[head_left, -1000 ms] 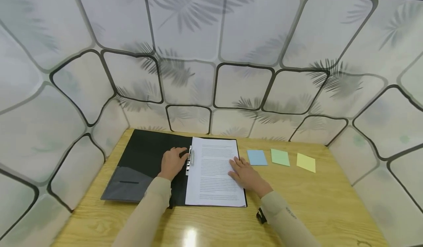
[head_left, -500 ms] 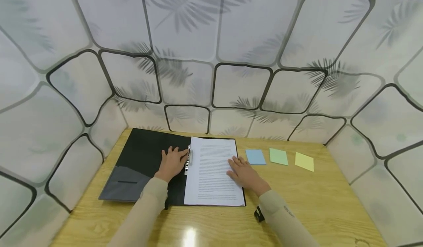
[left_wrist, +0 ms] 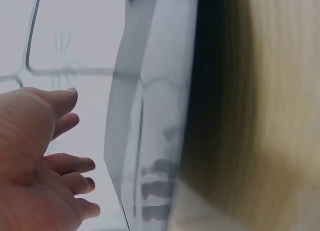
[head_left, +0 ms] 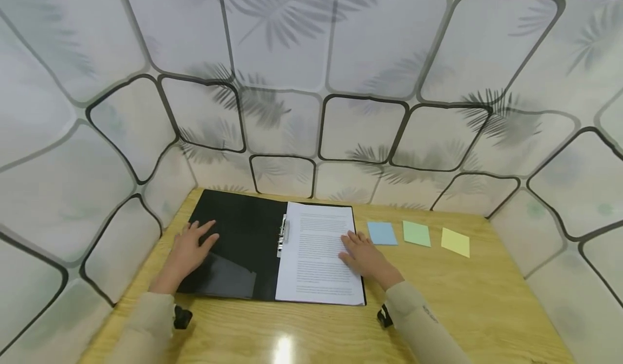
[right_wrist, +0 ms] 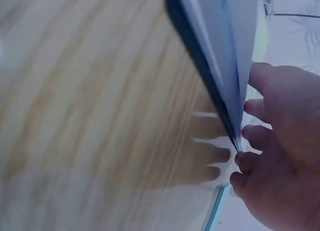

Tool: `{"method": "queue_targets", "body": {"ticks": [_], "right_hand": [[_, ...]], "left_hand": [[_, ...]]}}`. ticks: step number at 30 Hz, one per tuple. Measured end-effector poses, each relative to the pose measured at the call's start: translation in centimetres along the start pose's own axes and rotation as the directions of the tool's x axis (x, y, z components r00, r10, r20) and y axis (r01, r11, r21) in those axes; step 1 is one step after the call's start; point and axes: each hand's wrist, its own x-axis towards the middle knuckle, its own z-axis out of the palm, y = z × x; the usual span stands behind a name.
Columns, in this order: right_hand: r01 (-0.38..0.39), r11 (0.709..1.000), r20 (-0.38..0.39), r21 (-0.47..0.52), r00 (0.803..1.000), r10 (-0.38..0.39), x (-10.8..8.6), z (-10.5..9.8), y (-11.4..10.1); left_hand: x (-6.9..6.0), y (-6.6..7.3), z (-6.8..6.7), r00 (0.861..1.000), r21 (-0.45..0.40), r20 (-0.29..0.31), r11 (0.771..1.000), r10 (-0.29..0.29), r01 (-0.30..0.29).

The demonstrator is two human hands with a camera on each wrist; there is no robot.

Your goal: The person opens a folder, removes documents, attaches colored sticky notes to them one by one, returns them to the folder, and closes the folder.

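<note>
Across lower centre, see opened black folder (head_left: 243, 220) lengthwise left-to-right, left edge part-hidden behind empty, spread-fingered left hand (head_left: 190, 249), contact unclear; see papers (head_left: 318, 266) lengthwise up-frame, right edge part-covered by relaxed, non-gripping right hand (head_left: 363, 255).

Leaf-patterned walls (head_left: 362, 131) border a wooden table (head_left: 477, 299).

Blue note (head_left: 382, 233), green note (head_left: 416, 234), yellow note (head_left: 455, 242) — a row on wooden table (head_left: 486, 293).

Reference point: metal clip (head_left: 282, 236). Passage: tabletop (head_left: 331, 331) at 6 o'clock, between forearms (head_left: 421, 315). Obstructions: wall (head_left: 287, 120), 12 o'clock; left hand (head_left: 191, 249), 9 o'clock; right hand (head_left: 364, 255), 3 o'clock, resting on paper (head_left: 316, 272); three flat sticky notes (head_left: 416, 233) beyond it.
</note>
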Motion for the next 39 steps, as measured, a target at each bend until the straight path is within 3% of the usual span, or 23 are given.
{"method": "queue_targets", "body": {"ticks": [5, 10, 19, 24, 28, 33, 36, 39], "right_hand": [[0.023, 1.000, -0.035, 0.015, 0.999, -0.022, -0.1, 0.0, -0.6], [0.118, 0.993, -0.048, 0.019, 0.992, -0.117, 0.1, 0.7, -3.2], [0.303, 0.953, 0.035, -0.001, 0.953, -0.302, -0.7, 2.6, -9.8], [0.356, 0.933, 0.086, -0.046, 0.932, -0.352, -0.7, 4.0, -12.1], [0.350, 0.936, 0.128, -0.037, 0.931, -0.343, -0.9, 4.6, -13.0], [0.337, 0.941, 0.135, -0.027, 0.934, -0.331, -0.9, 5.0, -13.1], [0.342, 0.939, 0.133, -0.024, 0.932, -0.336, -0.9, 4.9, -13.1], [0.340, 0.940, 0.136, -0.022, 0.933, -0.334, -0.9, 4.9, -13.1]], "left_hand": [[-1.3, -2.8, -1.6, 1.000, 0.028, -0.007, 0.999, -0.030, 0.030], [-1.9, -4.3, -2.3, 0.999, 0.031, -0.011, 0.999, -0.038, 0.039], [-1.9, -5.9, -1.9, 0.994, -0.035, 0.014, 0.993, -0.109, 0.109], [-2.2, -6.0, -2.3, 0.991, -0.082, -0.023, 0.988, -0.135, 0.132], [-2.4, -5.7, -2.8, 0.986, -0.121, -0.058, 0.982, -0.154, 0.146], [-2.4, -5.7, -3.2, 0.969, -0.241, -0.077, 0.948, -0.234, 0.210], [-2.4, -5.7, -3.7, 0.962, -0.340, -0.054, 0.910, -0.268, 0.235], [-2.2, -5.3, -4.3, 0.964, -0.406, -0.008, 0.882, -0.264, 0.238]]}}
